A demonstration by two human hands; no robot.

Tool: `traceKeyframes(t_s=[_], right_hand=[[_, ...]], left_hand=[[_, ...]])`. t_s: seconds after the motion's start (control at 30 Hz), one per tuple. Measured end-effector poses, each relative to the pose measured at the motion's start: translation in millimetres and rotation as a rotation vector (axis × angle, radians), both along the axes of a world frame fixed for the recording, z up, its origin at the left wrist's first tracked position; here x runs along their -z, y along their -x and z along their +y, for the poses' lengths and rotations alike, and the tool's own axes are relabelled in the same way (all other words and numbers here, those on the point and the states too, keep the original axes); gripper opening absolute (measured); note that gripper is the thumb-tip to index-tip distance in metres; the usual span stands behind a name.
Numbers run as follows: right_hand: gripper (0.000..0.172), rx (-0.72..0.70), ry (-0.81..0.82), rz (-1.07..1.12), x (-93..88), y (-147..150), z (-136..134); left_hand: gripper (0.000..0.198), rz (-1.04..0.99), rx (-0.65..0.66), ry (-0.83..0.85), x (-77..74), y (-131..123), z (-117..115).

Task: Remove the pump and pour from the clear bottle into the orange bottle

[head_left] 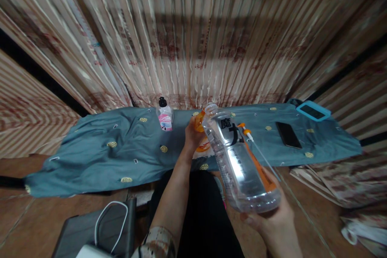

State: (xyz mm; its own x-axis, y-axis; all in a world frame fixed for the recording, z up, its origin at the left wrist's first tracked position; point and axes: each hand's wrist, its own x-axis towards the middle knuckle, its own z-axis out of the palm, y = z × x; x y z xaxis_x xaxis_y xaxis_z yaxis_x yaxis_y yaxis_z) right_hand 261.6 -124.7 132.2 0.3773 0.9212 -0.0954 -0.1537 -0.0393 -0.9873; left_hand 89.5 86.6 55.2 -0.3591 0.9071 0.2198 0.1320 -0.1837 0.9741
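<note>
My right hand [272, 219] grips the base of a large clear plastic bottle [238, 161] with black characters and an orange label strip. The bottle is tilted, its uncapped mouth pointing up and away to the left. Beside that mouth, my left hand [193, 134] is closed around a translucent orange bottle [199, 122], mostly hidden by my fingers and the clear bottle. I cannot tell whether the two touch. Behind the clear bottle, a white and orange pump head [247, 132] with a long thin tube lies on the cloth. Liquid inside the clear bottle is hard to make out.
A small clear bottle [165, 117] with black cap and pink label stands left on the blue-green cloth [121, 149]. To the right lie a dark phone [288, 134] and a light-blue framed device [313, 111]. A white cable [111, 205] loops over a dark box [81, 234] at lower left.
</note>
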Motion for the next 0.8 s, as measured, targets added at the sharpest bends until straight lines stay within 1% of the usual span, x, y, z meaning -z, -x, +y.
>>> traceKeyframes(t_s=[0.17, 0.27, 0.43, 0.57, 0.8], right_hand=[[0.119, 0.014, -0.020, 0.014, 0.2, 1, 1], [0.120, -0.001, -0.028, -0.002, 2.3, -1, 0], [0.113, -0.068, -0.080, -0.088, 18.2, -17, 2], [0.114, -0.132, -0.086, -0.115, 30.9, -32, 6], [0.105, -0.183, -0.105, -0.101, 37.8, -41, 3]], left_hand=[[0.038, -0.007, 0.005, 0.019, -3.5, 0, -2], [0.037, -0.010, 0.004, 0.029, -4.2, -1, -3], [0.037, 0.011, 0.034, 0.006, -3.3, 2, -3], [0.037, 0.013, 0.049, -0.004, -0.6, 3, -3], [0.041, 0.011, 0.039, -0.037, 6.2, 3, 0]])
